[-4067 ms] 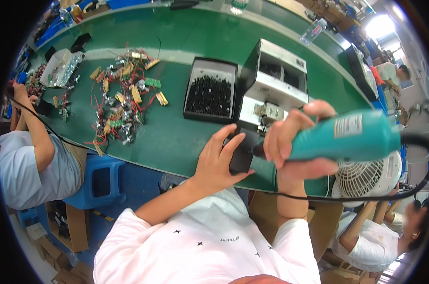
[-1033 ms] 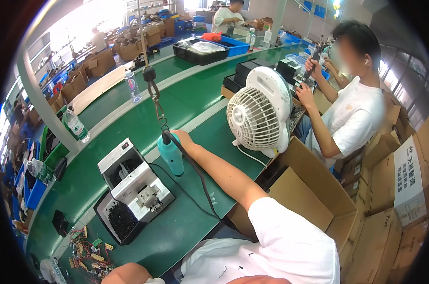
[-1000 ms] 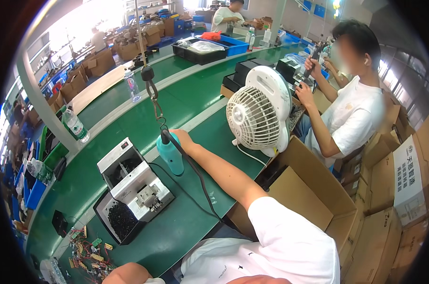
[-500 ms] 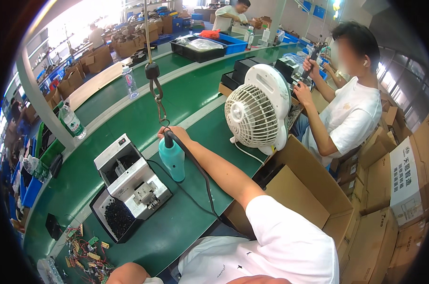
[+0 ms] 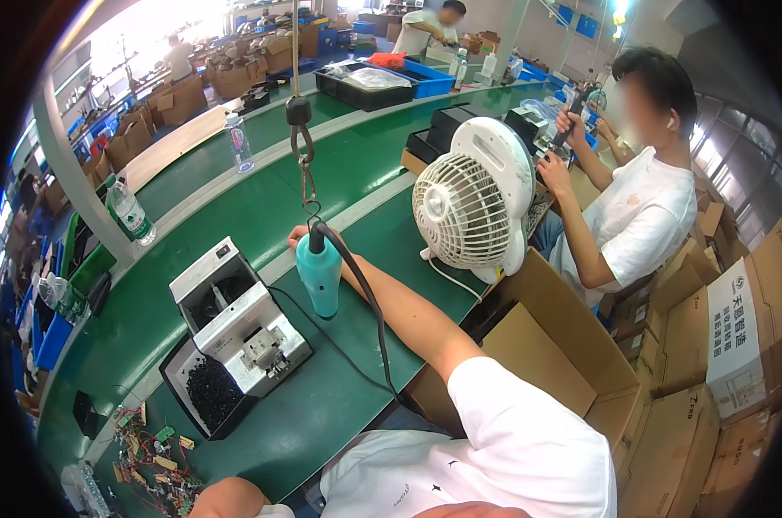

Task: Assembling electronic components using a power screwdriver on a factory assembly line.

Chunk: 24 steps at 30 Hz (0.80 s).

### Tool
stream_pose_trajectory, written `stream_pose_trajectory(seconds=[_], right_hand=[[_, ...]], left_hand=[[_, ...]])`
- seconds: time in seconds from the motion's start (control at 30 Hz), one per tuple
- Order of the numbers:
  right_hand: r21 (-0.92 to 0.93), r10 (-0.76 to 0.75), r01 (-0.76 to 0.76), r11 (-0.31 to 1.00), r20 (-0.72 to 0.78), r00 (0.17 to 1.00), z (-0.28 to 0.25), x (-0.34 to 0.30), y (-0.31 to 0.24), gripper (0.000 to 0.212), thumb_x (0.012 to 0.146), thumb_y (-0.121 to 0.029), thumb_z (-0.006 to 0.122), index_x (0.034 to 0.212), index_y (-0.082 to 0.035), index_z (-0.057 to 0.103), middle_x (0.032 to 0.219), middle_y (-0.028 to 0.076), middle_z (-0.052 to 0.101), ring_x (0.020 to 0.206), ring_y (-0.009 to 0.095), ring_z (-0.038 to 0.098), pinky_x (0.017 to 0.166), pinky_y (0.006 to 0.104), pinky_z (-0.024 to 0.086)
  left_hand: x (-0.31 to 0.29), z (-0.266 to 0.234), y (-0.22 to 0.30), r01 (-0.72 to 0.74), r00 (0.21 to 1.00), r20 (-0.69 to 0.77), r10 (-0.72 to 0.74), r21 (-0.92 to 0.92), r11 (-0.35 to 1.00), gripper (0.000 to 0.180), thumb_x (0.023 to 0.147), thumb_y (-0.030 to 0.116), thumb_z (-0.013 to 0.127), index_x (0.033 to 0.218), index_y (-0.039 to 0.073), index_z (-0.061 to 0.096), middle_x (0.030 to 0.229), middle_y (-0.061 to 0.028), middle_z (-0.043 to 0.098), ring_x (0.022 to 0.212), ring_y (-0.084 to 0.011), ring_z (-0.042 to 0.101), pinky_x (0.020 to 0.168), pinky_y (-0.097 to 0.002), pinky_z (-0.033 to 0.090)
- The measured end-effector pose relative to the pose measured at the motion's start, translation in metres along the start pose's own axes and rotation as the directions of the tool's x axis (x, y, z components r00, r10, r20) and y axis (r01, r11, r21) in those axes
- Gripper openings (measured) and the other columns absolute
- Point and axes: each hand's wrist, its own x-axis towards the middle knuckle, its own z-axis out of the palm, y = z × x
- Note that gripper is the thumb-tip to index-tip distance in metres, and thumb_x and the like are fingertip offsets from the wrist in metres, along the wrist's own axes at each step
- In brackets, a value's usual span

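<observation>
From where I stand, the biggest change is in the teal driver (image 5: 320, 274): a few seconds ago it lay across the right hand, its nose at a black block that the left hand steadied, and now it hangs cord end up over the green bench (image 5: 279, 423), just beyond the white parts feeder (image 5: 255, 321), under a metal hook (image 5: 305, 177) on a line. The right hand (image 5: 299, 234) has gone out with it; the arm is stretched long, and the hand sits behind the driver's top, so little of it shows. I can't tell whether those fingers wrap the body or only rest against it. Compared with half a second ago, the driver stands slightly farther up the view. The left hand is out of sight, so how its fingers stand I can't say; just a bent left arm (image 5: 229, 499) shows near the lower edge. The black block can't be picked out now either. To my eye, the fastening work is in a pause, with the tool off the piece. The black tray (image 5: 173, 369) of small dark parts sits against the feeder, the wired circuit boards (image 5: 162, 462) lie loose nearby, and the white fan (image 5: 473, 203) stands well apart on the other side.
</observation>
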Motion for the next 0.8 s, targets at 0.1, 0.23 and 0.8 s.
stream_pose_trajectory(seconds=[0.1, 0.23, 0.8], right_hand=[[-0.059, -0.049, 0.048, 0.997, -0.02, 0.999, 0.007, 0.004, 0.031, 0.018, 0.082, -0.024, 0.056, 0.086, -0.008, 0.064, 0.07, 0.004, 0.062, 0.064, 0.022, 0.056, 0.06, 0.0335, 0.045], [-0.02, -0.195, 0.194, 0.981, -0.056, 0.979, 0.038, 0.01, 0.025, 0.015, 0.085, -0.019, 0.058, 0.086, -0.005, 0.064, 0.065, 0.001, 0.057, 0.057, 0.012, 0.048, 0.053, 0.0274, 0.043], [-0.062, 0.068, -0.066, 0.996, 0.027, 0.997, -0.009, -0.004, -0.023, 0.018, 0.088, -0.024, 0.058, 0.091, -0.008, 0.065, 0.065, 0.003, 0.06, 0.056, 0.017, 0.052, 0.054, 0.0295, 0.041]], left_hand=[[0.071, -0.065, -0.051, 0.017, 0.986, 0.163, -0.023, 0.035, 0.999, 0.022, 0.096, 0.026, 0.042, 0.082, 0.014, 0.056, 0.08, -0.0045, 0.054, 0.067, -0.0193, 0.049, 0.065, -0.0361, 0.043], [0.057, -0.09, -0.029, 0.098, 0.905, 0.376, -0.201, 0.276, 0.956, 0.029, 0.094, 0.033, 0.049, 0.087, 0.006, 0.058, 0.086, -0.012, 0.062, 0.076, -0.0247, 0.058, 0.072, -0.0349, 0.049], [0.041, -0.082, -0.025, 0.273, 0.955, -0.183, -0.233, 0.24, 0.931, 0.057, 0.093, 0.057, 0.04, 0.119, 0.006, 0.035, 0.098, -0.0334, 0.062, 0.118, -0.0429, 0.046, 0.1, -0.0523, 0.034]])
